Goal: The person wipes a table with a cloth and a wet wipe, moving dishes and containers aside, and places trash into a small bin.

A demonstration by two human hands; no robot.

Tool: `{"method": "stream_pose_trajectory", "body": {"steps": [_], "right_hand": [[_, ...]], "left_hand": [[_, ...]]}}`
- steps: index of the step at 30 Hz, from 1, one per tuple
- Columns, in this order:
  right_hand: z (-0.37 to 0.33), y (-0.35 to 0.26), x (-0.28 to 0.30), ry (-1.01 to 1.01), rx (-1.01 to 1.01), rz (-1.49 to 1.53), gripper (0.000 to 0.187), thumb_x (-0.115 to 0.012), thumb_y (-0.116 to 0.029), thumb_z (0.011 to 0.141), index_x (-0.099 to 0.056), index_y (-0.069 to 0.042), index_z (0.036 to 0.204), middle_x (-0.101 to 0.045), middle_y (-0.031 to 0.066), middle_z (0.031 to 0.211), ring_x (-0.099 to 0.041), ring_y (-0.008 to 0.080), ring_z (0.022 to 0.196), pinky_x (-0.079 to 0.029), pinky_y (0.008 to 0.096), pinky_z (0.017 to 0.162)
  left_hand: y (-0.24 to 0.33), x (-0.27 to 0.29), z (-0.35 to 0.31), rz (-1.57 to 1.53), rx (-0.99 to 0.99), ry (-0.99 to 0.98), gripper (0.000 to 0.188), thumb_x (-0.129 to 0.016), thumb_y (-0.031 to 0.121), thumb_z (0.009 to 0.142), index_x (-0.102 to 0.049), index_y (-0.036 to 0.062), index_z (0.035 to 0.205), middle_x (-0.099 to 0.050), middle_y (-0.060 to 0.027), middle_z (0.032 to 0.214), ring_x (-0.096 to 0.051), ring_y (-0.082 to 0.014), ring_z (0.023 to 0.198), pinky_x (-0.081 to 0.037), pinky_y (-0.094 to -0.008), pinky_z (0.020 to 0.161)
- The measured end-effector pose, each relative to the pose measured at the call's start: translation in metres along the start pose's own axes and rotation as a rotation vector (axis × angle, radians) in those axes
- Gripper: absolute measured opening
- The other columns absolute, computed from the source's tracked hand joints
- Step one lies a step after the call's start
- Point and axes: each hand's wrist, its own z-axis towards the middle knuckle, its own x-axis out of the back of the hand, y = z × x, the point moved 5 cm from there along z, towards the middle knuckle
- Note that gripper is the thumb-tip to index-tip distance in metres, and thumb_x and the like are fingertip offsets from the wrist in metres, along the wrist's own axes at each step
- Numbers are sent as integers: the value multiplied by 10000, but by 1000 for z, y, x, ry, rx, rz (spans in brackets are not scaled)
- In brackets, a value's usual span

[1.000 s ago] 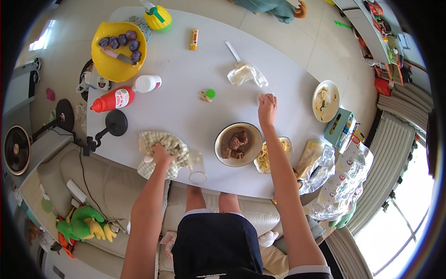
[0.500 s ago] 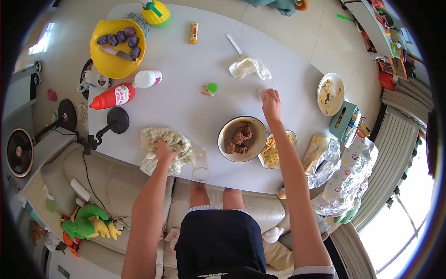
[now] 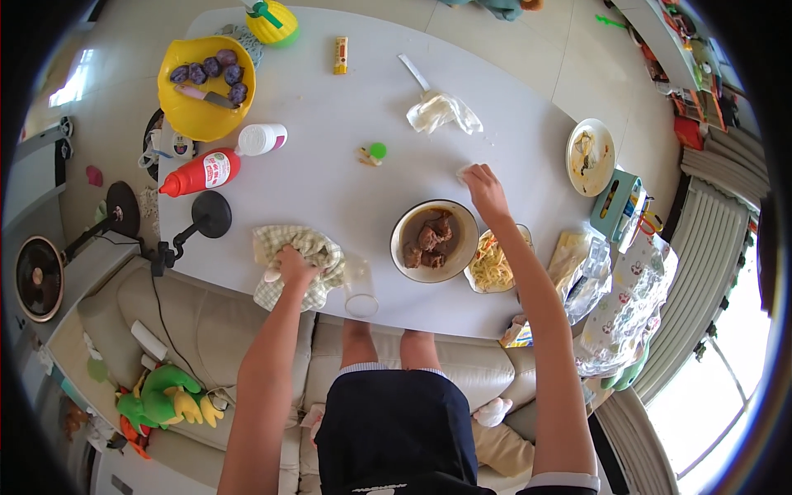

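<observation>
At the far left of your table (image 3: 330,173), the yellow bowl (image 3: 188,111) holds dark plums (image 3: 212,67) and a knife (image 3: 218,100) with a pink handle. Just below it lies the red squeeze bottle (image 3: 200,172), nozzle to the left, with the white bottle (image 3: 263,139) on its side by its base. Nearer you, the round black stand (image 3: 212,214) sits close to the table's left edge.

Your left hand (image 3: 292,266) rests on the green-and-white checked cloth (image 3: 324,247), which lies bunched at the near edge; you can't tell from here whether those fingers grip the fabric or only press on it. The clear tumbler (image 3: 360,285) is just right of the cloth. Farther off you have a small yellow packet (image 3: 341,55) and a round green piece (image 3: 378,150).

Next comes the bowl (image 3: 464,252) of meat (image 3: 427,238) in brown sauce. Beyond it, a crumpled white cloth (image 3: 444,113) lies spread out. Your right hand (image 3: 487,195) is past the bowl's upper right — fingers drawn narrow, pinching a white tissue (image 3: 464,172) at the tabletop. Your right forearm passes over the edge of the noodle dish (image 3: 474,288). Farther right are the soiled plate (image 3: 580,183) and the teal box (image 3: 609,206).
</observation>
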Motion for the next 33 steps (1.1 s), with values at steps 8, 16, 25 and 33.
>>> {"method": "stream_pose_trajectory", "body": {"steps": [8,16,25,33], "right_hand": [[-13,76,24,352,-641,-100,38,-562,-25,721,-566,6,699,-564,137,803,-531,299,802,-439,360,689],[-8,6,-13,143,-254,92,39,-514,13,742,-540,-4,720,-550,132,835,-520,282,824,-438,350,718],[13,69,28,378,-547,-121,46,-530,9,702,-548,-1,661,-554,121,779,-520,289,779,-429,375,692],[8,53,14,371,-325,-101,78,-504,18,735,-569,-20,754,-566,116,884,-519,285,861,-434,366,755]], "left_hand": [[2,-6,0,11,-71,64,886,-849,265,450,-310,-12,1097,-364,-230,1148,-485,-335,1011,-439,-364,827],[-1,0,-3,-21,-66,71,885,-853,261,443,-312,-13,1087,-362,-225,1145,-494,-331,993,-442,-355,817],[4,-7,1,-6,-84,72,879,-854,251,449,-312,-11,1089,-369,-217,1139,-493,-330,1004,-451,-360,812],[-5,0,-1,8,-57,84,869,-853,253,451,-319,-8,1085,-370,-216,1143,-490,-335,1006,-453,-368,816]]}}
